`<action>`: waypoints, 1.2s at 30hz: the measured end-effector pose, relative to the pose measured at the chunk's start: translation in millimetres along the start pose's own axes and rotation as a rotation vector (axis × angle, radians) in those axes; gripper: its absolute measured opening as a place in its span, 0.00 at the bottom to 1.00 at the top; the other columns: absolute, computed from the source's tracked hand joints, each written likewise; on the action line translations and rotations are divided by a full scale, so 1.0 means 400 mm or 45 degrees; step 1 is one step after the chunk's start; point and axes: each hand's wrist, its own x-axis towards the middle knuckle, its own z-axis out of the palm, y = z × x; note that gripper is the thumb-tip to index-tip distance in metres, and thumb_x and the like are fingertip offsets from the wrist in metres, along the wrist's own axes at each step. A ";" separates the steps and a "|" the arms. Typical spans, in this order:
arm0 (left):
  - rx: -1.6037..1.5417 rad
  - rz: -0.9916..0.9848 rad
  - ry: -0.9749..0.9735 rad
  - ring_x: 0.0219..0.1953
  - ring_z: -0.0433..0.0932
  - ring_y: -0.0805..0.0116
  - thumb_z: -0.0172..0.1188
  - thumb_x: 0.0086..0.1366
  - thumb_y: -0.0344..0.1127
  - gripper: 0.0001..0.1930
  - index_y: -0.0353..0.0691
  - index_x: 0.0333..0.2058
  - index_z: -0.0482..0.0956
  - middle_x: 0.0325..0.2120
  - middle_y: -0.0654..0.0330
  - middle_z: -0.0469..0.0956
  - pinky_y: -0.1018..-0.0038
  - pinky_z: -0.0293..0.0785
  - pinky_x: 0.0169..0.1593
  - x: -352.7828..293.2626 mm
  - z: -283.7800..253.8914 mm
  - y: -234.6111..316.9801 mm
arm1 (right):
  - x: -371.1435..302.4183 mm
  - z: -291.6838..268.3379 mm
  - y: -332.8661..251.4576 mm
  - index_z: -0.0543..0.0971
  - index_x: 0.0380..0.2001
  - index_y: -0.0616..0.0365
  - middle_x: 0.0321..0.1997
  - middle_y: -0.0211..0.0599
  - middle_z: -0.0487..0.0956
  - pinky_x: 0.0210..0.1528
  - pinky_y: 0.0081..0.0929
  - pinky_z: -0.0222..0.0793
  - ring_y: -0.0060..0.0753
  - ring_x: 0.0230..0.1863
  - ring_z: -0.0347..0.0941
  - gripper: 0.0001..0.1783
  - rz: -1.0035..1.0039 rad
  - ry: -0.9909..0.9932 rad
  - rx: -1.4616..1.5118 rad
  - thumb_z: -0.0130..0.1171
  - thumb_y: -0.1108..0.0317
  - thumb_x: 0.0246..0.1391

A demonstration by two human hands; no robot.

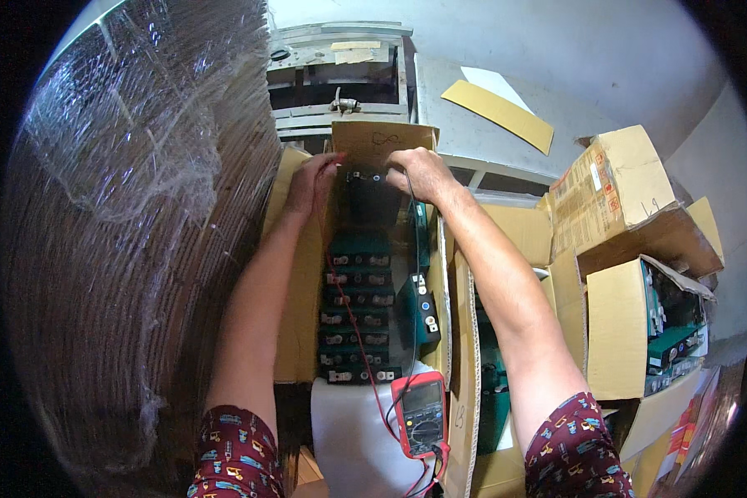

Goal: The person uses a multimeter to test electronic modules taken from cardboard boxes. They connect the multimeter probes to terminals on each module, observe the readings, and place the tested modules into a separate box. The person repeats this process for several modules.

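Both my arms reach to the far end of an open cardboard box (295, 332) that holds a row of dark green battery cells (357, 299) with metal terminals on top. My left hand (310, 184) is closed on a red test probe (339, 158) at the box's far left. Across from it, my right hand (423, 173) is closed, with a black test lead (416, 241) running down from it; its probe is mostly hidden by the fingers. Between the hands stands a darker cell (372, 195). Both leads run to a red multimeter (422, 415) at the box's near end.
A tall stack wrapped in clear plastic film (141, 249) stands close on the left. Other opened cardboard boxes (610, 187) with green cells are at the right. Behind are a metal frame (340, 108) and a grey surface with a yellow cardboard strip (498, 116).
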 end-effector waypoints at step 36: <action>0.332 -0.075 -0.057 0.35 0.85 0.56 0.55 0.69 0.40 0.14 0.45 0.47 0.86 0.27 0.57 0.85 0.42 0.47 0.73 -0.062 0.011 0.087 | -0.073 -0.038 0.110 0.87 0.46 0.47 0.49 0.45 0.86 0.60 0.45 0.76 0.49 0.53 0.82 0.13 0.166 0.012 0.064 0.62 0.62 0.60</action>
